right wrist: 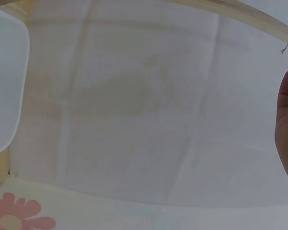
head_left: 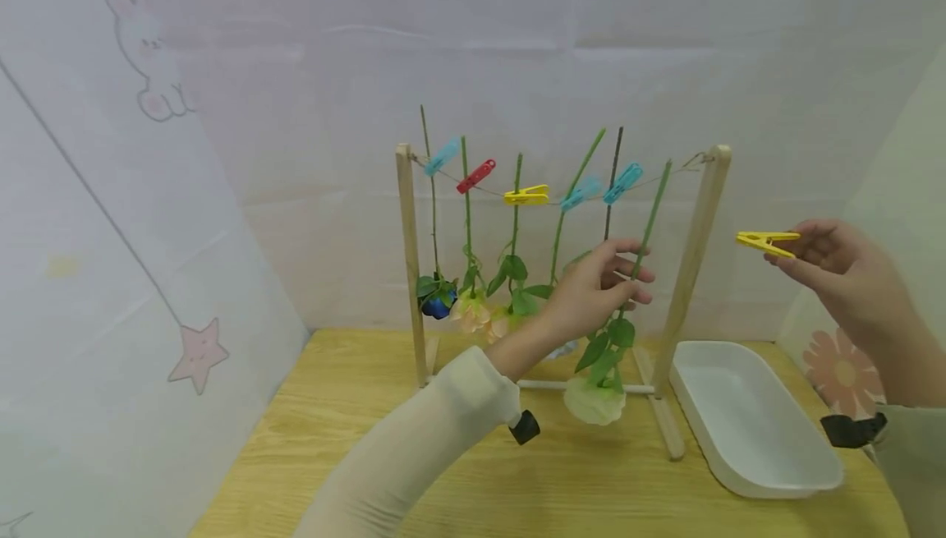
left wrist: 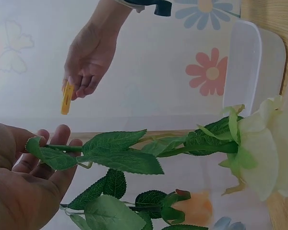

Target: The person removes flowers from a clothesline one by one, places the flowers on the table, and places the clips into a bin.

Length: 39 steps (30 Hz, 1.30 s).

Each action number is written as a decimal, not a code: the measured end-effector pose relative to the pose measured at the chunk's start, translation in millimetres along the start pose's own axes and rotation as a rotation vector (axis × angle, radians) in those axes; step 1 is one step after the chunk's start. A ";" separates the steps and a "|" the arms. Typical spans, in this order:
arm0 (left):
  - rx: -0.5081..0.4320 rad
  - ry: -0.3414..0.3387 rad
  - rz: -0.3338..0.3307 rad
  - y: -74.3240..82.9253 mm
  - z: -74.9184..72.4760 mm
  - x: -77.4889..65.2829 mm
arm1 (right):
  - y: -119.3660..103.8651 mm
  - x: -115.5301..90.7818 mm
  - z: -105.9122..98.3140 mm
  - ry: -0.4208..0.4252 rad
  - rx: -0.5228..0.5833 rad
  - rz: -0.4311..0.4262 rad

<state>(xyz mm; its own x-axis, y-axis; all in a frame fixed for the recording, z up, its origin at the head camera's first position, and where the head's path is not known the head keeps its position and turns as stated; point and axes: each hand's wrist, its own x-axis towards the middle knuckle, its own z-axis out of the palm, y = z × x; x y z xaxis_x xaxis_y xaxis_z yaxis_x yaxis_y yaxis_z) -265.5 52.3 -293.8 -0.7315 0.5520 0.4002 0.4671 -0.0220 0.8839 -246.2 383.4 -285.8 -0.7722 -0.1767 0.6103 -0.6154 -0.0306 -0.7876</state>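
My left hand (head_left: pixel 602 283) holds a cream-white rose (head_left: pixel 594 402) upside down by its green stem (head_left: pixel 654 209), near the right end of a string. In the left wrist view the stem and a leaf (left wrist: pixel 57 158) pass between thumb and fingers, and the bloom (left wrist: pixel 259 148) points away from the palm. Out to the right, my right hand (head_left: pixel 850 275) pinches a yellow clothespin (head_left: pixel 750 238), its free end toward the rack. Several flowers hang head down from the string by blue, red and yellow clothespins, among them a blue rose (head_left: pixel 439 305) and a peach rose (head_left: pixel 470 312).
The string runs between two posts of a wooden rack (head_left: pixel 695 259) standing on the wood-grain table (head_left: pixel 355 415). Right of the rack sits a white plastic tray (head_left: pixel 754 415). A pale cloth backdrop (head_left: pixel 332 70) rises behind, with printed drawings at the sides.
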 end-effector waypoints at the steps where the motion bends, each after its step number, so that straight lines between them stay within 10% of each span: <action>1: 0.003 -0.002 -0.002 -0.6 0.1 -0.8 | 2.3 -3.2 -1.0 0.003 -0.020 0.016; 7: 0.039 -0.026 -0.001 -3.8 1.4 -6.9 | 13.7 -23.1 -4.2 0.050 -0.196 0.136; 19: 0.287 -0.071 0.025 -13.8 8.2 -25.7 | 37.0 -61.1 -5.6 0.127 -0.143 0.236; 34: 0.812 0.039 0.285 -22.6 27.2 -64.1 | 70.6 -101.3 -13.3 0.160 -0.392 0.414; 36: 0.916 0.066 0.327 -23.6 30.3 -68.6 | 75.4 -106.3 -15.0 0.154 -0.352 0.418; 39: 1.092 0.109 0.382 -26.4 34.8 -75.9 | 86.1 -113.7 -19.0 0.074 -0.015 0.295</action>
<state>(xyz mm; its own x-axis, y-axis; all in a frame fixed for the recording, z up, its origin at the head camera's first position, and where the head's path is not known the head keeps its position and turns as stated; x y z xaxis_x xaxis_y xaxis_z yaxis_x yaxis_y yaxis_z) -205.1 39.9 -355.9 -0.4646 0.5888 0.6614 0.8075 0.5882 0.0437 -214.4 419.5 -421.4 -0.9272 -0.1032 0.3601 -0.3644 0.0258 -0.9309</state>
